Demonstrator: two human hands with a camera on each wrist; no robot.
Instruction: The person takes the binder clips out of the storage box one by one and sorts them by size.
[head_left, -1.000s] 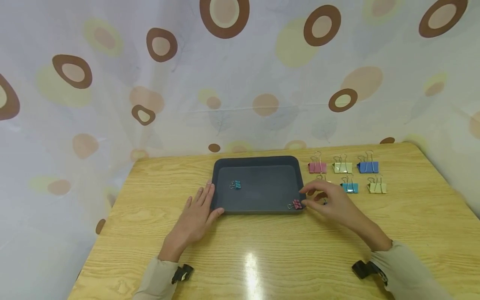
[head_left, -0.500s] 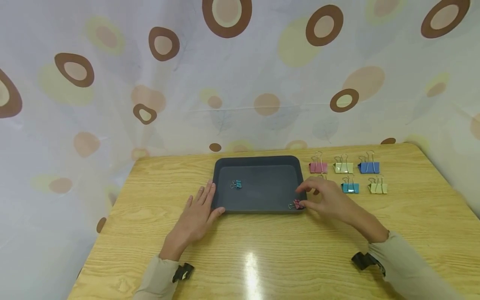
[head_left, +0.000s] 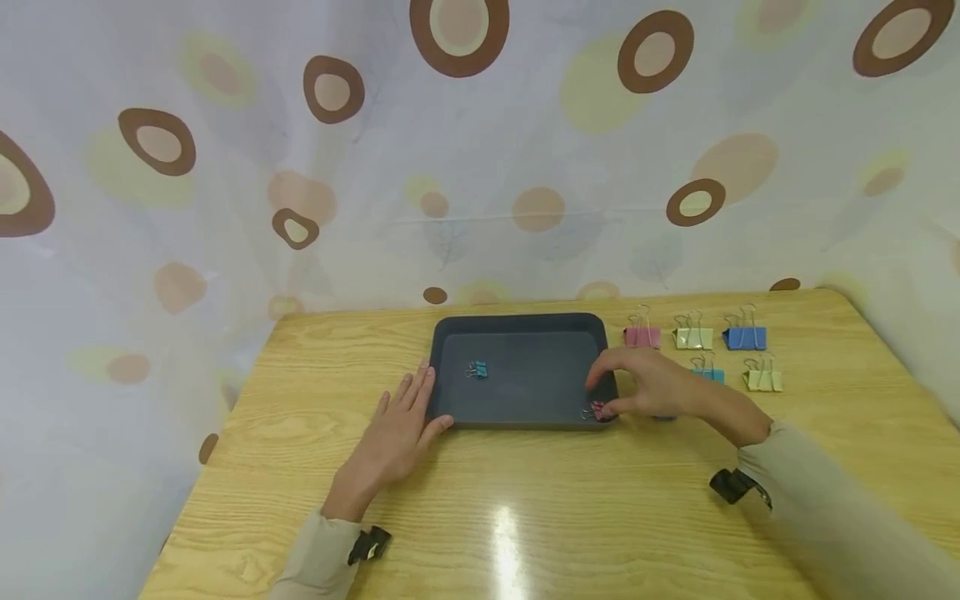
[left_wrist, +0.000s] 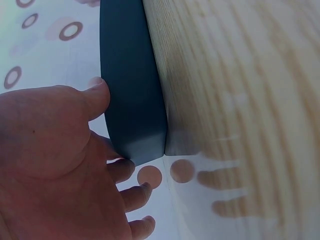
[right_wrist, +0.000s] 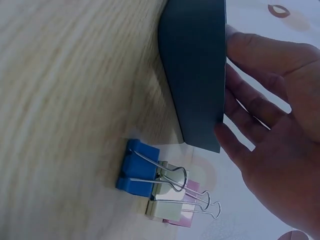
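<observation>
A dark grey tray (head_left: 525, 367) lies on the table, holding a small teal binder clip (head_left: 481, 370) on its left and a small pink binder clip (head_left: 597, 410) in its front right corner. My left hand (head_left: 386, 442) touches the tray's left side with fingers extended, the thumb at the front corner. Over the right rim reaches my right hand (head_left: 651, 385). Its thumb is close beside the pink clip, and the index finger is bent and apart from the thumb. Whether the thumb touches the clip I cannot tell. The tray wall (right_wrist: 197, 75) hides the fingertips in the right wrist view.
Right of the tray stand larger binder clips: pink (head_left: 642, 337), pale yellow (head_left: 693, 338), blue (head_left: 746, 337), light blue (head_left: 708, 375) and another pale yellow (head_left: 765, 380). A dark blue clip (right_wrist: 138, 167) is mostly hidden under my right hand in the head view. A patterned curtain hangs behind.
My right hand has moved left across the tray's right rim, bringing thumb and index finger over the corner by the small pink clip. The left hand stays at the tray's side.
</observation>
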